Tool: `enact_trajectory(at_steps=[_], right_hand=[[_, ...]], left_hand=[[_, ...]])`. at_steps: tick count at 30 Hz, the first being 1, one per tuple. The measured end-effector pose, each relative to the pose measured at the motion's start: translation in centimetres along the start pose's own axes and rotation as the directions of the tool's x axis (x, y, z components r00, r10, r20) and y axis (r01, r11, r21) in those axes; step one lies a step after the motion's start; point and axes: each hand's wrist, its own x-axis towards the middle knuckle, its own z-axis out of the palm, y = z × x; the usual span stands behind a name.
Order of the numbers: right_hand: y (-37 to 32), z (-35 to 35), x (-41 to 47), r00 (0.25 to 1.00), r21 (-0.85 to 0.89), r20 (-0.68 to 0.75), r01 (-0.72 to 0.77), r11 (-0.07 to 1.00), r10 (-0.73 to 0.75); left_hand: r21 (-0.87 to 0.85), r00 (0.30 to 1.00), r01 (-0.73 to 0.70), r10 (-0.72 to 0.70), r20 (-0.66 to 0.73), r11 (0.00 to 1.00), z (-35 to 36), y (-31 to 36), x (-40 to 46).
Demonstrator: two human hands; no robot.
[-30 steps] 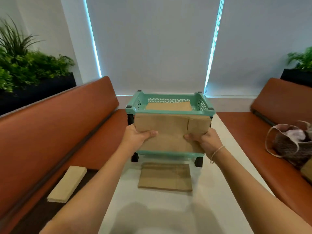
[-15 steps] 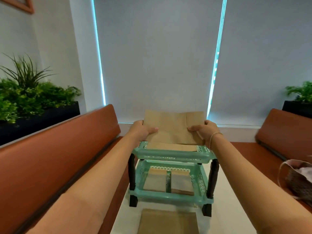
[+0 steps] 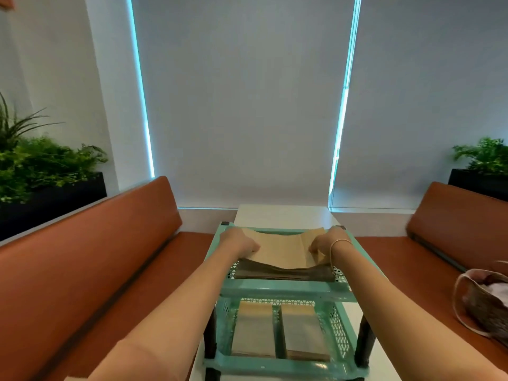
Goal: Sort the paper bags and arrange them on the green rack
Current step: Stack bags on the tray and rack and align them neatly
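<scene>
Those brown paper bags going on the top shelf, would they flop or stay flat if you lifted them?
Probably floppy: the paper bags already sag in the middle between the left hand and right hand. Likely light, since fingertips alone hold them. Flat, so unlikely to roll.

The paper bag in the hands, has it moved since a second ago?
Yes. The paper bag has gone from in front of the green rack up and over into its top tray, onto the bags already there.
</scene>
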Motion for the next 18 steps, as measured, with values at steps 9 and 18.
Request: enact_trajectory(at_steps=[9,18], right_hand=[[0.7,1.3,1.4,0.998,-0.113,0.039,-0.047,0.992,0.052],[1.2,2.6,2.5,0.996,-0.234,-0.019,-0.094,0.968,0.093]], left_hand=[[0.186,0.999,-0.001,-0.007,0.044,0.983,1.0,0.4,0.8],[0.339,0.997,0.029,-0.050,0.055,0.940,2.6,0.1,1.3]])
